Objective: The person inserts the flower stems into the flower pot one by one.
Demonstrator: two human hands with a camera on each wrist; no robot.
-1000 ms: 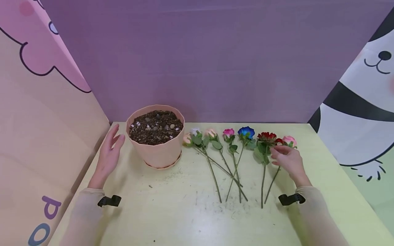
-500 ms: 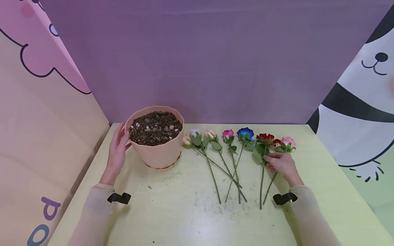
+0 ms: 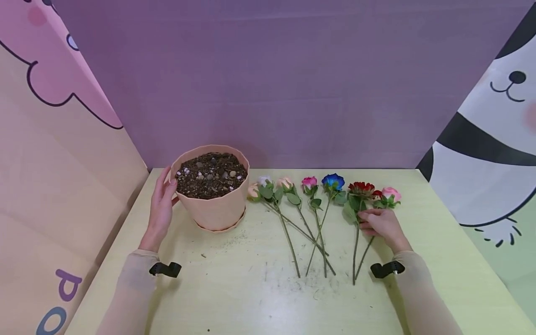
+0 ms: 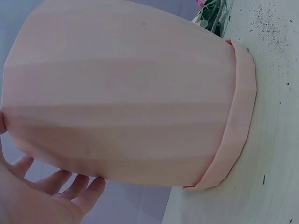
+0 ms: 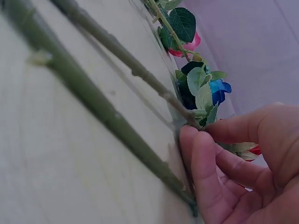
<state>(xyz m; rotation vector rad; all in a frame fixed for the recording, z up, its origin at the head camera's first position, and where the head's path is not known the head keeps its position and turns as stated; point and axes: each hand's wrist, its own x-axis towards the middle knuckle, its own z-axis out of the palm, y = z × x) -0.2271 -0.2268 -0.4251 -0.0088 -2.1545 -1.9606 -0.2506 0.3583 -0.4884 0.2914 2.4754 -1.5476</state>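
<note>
A pink flowerpot [image 3: 217, 211] filled with dark soil [image 3: 211, 174] and pebbles stands on a saucer at the table's back left. My left hand [image 3: 161, 209] rests against its left side near the rim, and in the left wrist view several fingertips touch the pot's wall. With thumb and forefinger my right hand [image 3: 383, 225] pinches the stem of a red flower [image 3: 362, 188] just below its leaves. That flower lies on the table. A second stem [image 5: 117, 121] runs beside it in the right wrist view. A pink rose [image 3: 391, 193] lies beyond the right hand.
A blue rose [image 3: 333, 181], a magenta rose [image 3: 310, 182] and several pale roses lie in the middle, their stems crossing. Soil crumbs dot the table [image 3: 234, 288]. A purple backdrop [image 3: 293, 93] stands behind, with printed panels on both sides.
My left hand has moved right and come into contact with the flowerpot. My right hand has lowered from beside the red flower's head and taken hold of its stem.
</note>
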